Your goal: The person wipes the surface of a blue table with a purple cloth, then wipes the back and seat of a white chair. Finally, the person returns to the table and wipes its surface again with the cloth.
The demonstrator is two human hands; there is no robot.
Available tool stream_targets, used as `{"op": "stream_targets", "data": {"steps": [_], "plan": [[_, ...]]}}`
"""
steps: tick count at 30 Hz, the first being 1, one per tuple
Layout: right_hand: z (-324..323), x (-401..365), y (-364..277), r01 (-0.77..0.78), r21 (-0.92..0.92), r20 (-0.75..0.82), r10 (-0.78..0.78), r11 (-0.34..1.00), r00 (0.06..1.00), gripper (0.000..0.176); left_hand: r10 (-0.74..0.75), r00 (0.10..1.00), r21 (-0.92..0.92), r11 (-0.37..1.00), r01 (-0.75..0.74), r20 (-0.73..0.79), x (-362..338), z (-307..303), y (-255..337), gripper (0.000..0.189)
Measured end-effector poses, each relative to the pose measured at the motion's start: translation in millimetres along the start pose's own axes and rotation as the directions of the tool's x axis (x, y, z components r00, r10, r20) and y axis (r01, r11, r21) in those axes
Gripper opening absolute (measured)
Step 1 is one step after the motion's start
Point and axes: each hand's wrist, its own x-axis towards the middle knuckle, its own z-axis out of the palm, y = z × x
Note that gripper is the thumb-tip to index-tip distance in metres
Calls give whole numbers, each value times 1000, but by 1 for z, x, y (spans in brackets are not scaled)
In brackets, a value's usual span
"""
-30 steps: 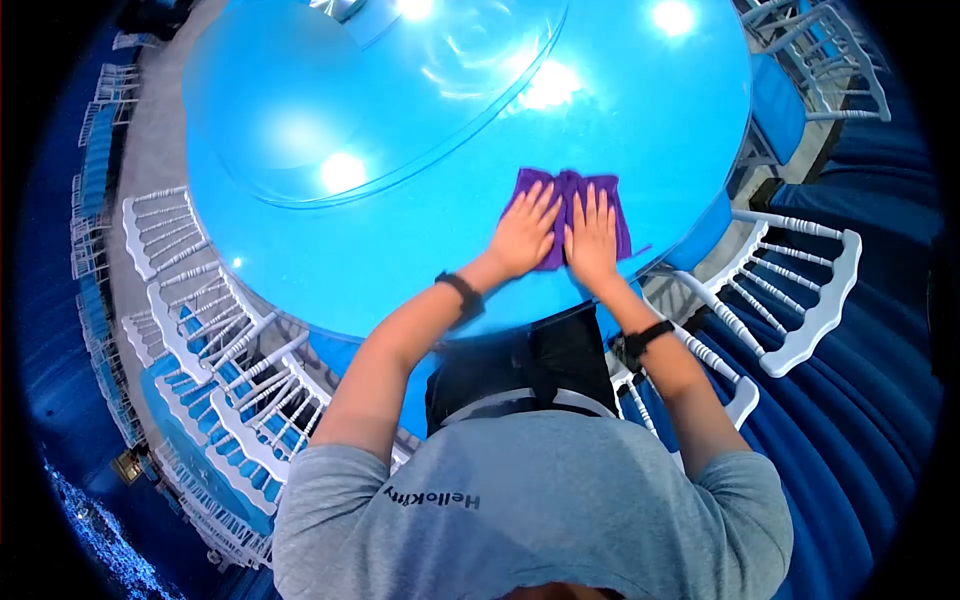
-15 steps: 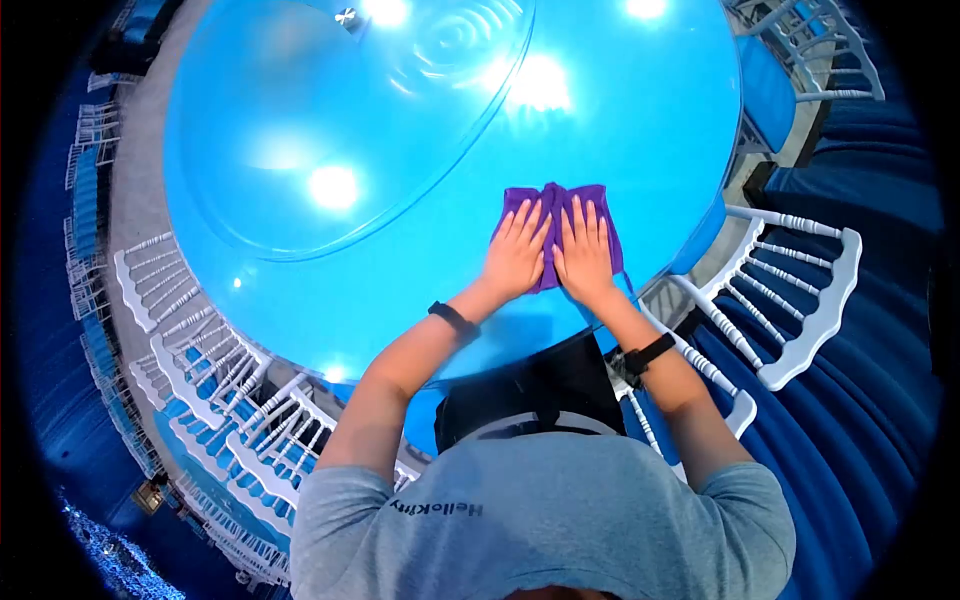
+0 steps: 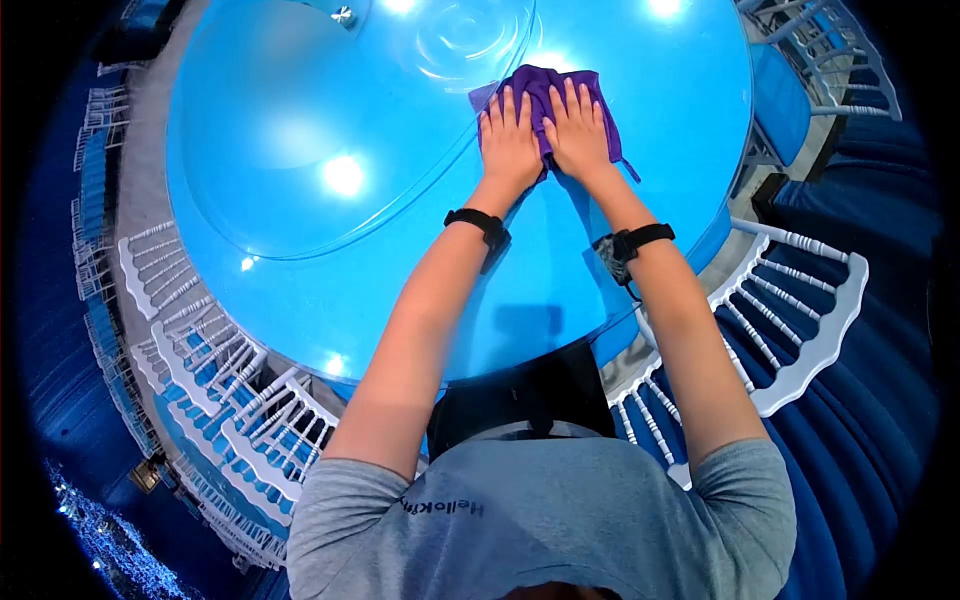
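Note:
A purple cloth (image 3: 540,84) lies bunched on the glossy blue round table (image 3: 400,310). My left hand (image 3: 510,143) presses flat on its left part, fingers stretched out. Beside it my right hand (image 3: 580,133) lies flat on the right part, fingers also extended. Both arms reach well forward over the table, with dark bands at the wrists. The cloth's left corner reaches the edge of a clear round glass turntable (image 3: 290,110). A thin loop of the cloth trails to the right of my right hand.
White spindle-backed chairs stand close round the table, one at the right (image 3: 815,365) and several at the left, including one nearby (image 3: 190,375). A blue-seated chair (image 3: 780,100) is at the upper right. Dark blue drapery (image 3: 870,440) hangs at the right.
Both hands have slid forward across the table, away from my body, and the cloth has moved with them to the turntable's edge, bunching up more. My arms are straighter.

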Motion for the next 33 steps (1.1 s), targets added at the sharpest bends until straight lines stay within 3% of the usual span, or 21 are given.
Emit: {"op": "stream_targets", "data": {"steps": [2, 5, 9, 13, 15, 18, 21, 23, 27, 33], "plan": [[-1, -4, -3, -23, -6, 5, 23, 1000, 1000, 54, -57, 998, 61, 996, 57, 3, -5, 0, 3, 55], [-6, -38, -15, -133, 23, 16, 133, 991, 991, 57, 14, 999, -8, 1000, -14, 40, -34, -2, 4, 56], [-44, -114, -35, -85, 63, 48, 82, 994, 996, 58, 77, 981, -39, 997, -71, 181, -88, -40, 18, 56], [-70, -169, -37, -166, 184, 225, 123, 969, 967, 58, 73, 931, -47, 997, -61, 358, -135, -64, 31, 55], [-75, -178, -42, -199, 216, 284, 134, 956, 949, 59, 68, 939, -42, 997, -57, 337, -138, -60, 30, 55], [-72, -165, -56, -134, 46, 170, 125, 990, 978, 59, 30, 965, -4, 1000, -30, 261, -131, -51, 36, 56], [-60, -134, -49, -97, 9, 198, 93, 995, 976, 57, -33, 970, 15, 999, 30, 241, -113, -40, 38, 57], [-54, -109, -37, -1, 62, 136, -7, 998, 991, 57, -57, 981, 8, 998, 56, 186, -94, -31, 33, 57], [-42, -54, -13, 110, 94, 103, -120, 989, 987, 55, -1, 996, -8, 1000, 2, 89, -43, -16, 18, 55], [-18, 11, 25, 92, 7, -12, -92, 996, 996, 52, 91, 996, 75, 993, -93, 23, 34, 9, -4, 53]]}}
